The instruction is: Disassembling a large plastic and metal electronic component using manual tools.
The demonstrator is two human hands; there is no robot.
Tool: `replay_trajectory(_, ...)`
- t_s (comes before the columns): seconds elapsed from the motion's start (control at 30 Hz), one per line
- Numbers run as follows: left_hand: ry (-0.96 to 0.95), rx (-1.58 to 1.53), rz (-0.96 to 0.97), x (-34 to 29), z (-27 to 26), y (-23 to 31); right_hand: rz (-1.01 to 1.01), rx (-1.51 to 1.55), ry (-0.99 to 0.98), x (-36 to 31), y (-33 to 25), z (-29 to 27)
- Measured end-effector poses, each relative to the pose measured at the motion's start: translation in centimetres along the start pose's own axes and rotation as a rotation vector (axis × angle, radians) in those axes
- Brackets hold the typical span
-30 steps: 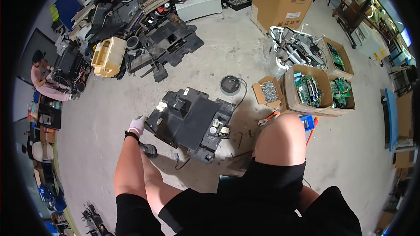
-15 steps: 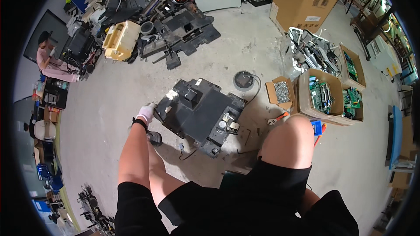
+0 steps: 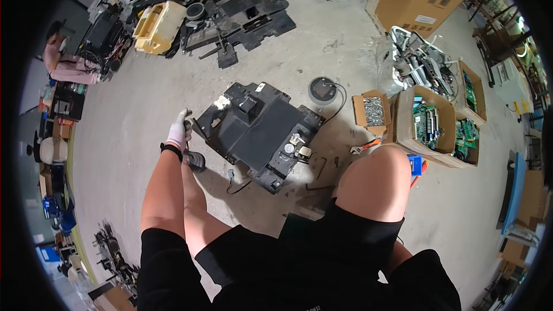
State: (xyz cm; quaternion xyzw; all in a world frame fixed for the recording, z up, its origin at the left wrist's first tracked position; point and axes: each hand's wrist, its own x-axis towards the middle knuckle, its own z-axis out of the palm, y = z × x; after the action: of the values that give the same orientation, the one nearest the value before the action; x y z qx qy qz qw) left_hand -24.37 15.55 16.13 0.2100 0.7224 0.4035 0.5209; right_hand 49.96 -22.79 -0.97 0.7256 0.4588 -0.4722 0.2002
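A large black plastic panel, with a raised block, white patches and small metal fittings on it, lies on the concrete floor before me. My left hand, in a pale glove with dark fingertips, is just outside the panel's left corner, fingers stretched upward. Nothing shows in it, and a narrow gap appears between it and the corner. My right hand is out of sight; only part of the right arm shows beside my raised knee. A wrench with orange grips and an L-shaped hex key lie right of the panel.
A round black disc with a cable sits beyond the panel. To the right stand a carton of small metal parts, a carton of circuit boards and a white bin of scrap. Scrap and a yellow tub lie far left.
My left hand has come off the panel's left edge and moved slightly left, its fingers straightening. The whole view has shifted, so the floor things appear higher. The panel keeps its place on the floor.
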Motion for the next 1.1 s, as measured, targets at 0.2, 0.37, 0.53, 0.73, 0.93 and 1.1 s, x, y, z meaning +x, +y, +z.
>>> replay_trajectory(0.2, 0.221, -0.078, 0.073, 1.2, -3.7, -1.9, 0.004, -0.030, -0.010, 1.3, 0.3, -1.6)
replay_trajectory(0.37, 0.398, -0.214, -0.125, 3.5, -6.0, -5.1, -0.003, -0.061, -0.016, 3.4, 0.0, -2.8)
replay_trajectory(0.53, 0.531, -0.260, -0.282, 5.0, -5.3, -8.1, 0.005, -0.087, -0.038, 4.4, -0.5, -3.5)
replay_trajectory(0.73, 0.441, -0.264, -0.280, 8.9, -8.5, -11.6, -0.009, -0.103, -0.046, 5.4, -3.6, -4.5)
replay_trajectory(0.93, 0.448, -0.303, -0.381, 13.6, -9.0, -13.2, -0.007, -0.132, 0.032, 5.5, -5.1, -7.8)
replay_trajectory(1.1, 0.423, -0.331, -0.442, 17.6, -9.3, -14.4, -0.061, -0.220, 0.291, 3.2, -4.8, -17.5)
